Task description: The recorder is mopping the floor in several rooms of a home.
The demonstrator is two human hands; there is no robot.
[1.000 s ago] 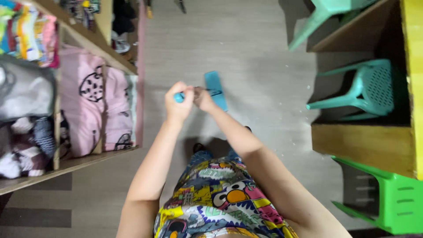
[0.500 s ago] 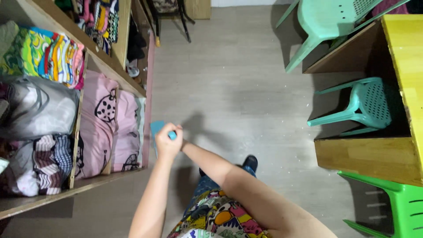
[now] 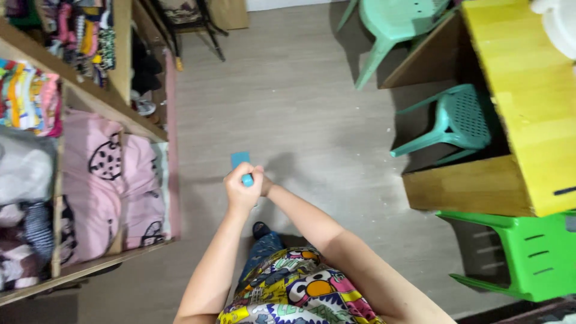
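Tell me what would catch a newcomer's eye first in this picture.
Both hands meet mid-frame: the left hand grips a blue handle whose flat blue head hangs over the grey floor, with the right hand pressed beside it. On the left, a wooden shelf holds pink pillows and folded cloth. On the right, green chairs sit by a yellow table.

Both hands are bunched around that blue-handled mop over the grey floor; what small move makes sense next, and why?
Probably a short push of the blue mop head forward along the floor. The left hand grips the blue handle, the right hand sits close beside it, and pale specks lie ahead near the teal chair.
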